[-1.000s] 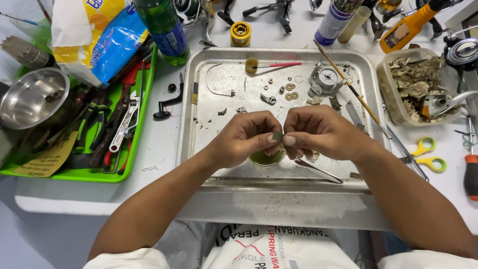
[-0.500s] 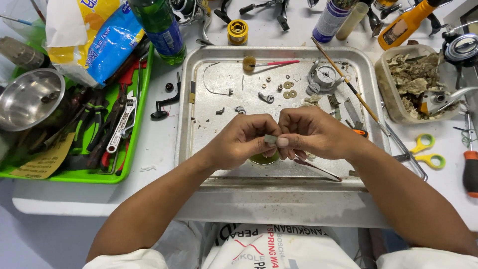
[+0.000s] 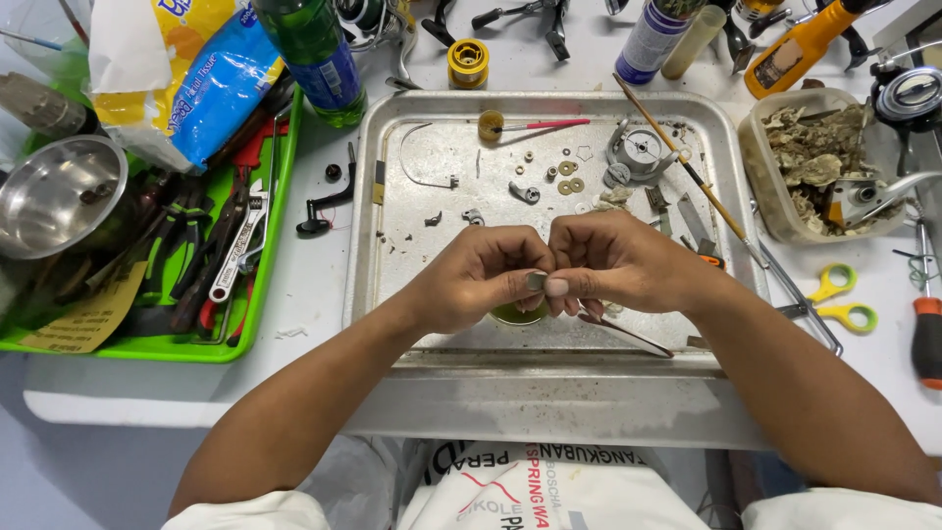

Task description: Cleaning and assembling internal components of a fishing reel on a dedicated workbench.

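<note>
Both hands meet over the near half of a metal tray [image 3: 392, 128]. The left hand [image 3: 481, 277] and the right hand [image 3: 613, 263] are curled narrow, fingertips pressed together on a small grey part [image 3: 536, 281] pinched between them. The part is largely covered; its kind cannot be told. Directly beneath the hands, a small green cup [image 3: 517, 314] rests on the tray floor. A thin dark rod [image 3: 628, 335] lies just beside the right hand, on its near side.

Beyond the hands, small washers [image 3: 569, 184], a bent wire [image 3: 422, 172], a grey round housing [image 3: 638, 152] and a long brown stick [image 3: 677, 157] lie on the tray.

To the right of the right hand, yellow-handled scissors [image 3: 844, 299] lie on the bench [image 3: 314, 294], with a red-handled screwdriver [image 3: 925, 339] further right. Beyond them stands a clear tub [image 3: 765, 186] of crumpled brownish rags.

To the left of the left hand, a green tray [image 3: 250, 334] holds pliers and a wrench [image 3: 235, 257], a yellow paper slip [image 3: 83, 324] and a steel bowl [image 3: 49, 196].

Far left beyond the hands: a soft rectangular pack [image 3: 186, 83], yellow, blue and white, lies tilted, touching a green bottle with a blue label [image 3: 319, 64]. Farthest out stand a yellow spool [image 3: 468, 62], a white and purple can [image 3: 653, 44] and an orange bottle with a pale label [image 3: 800, 44].
</note>
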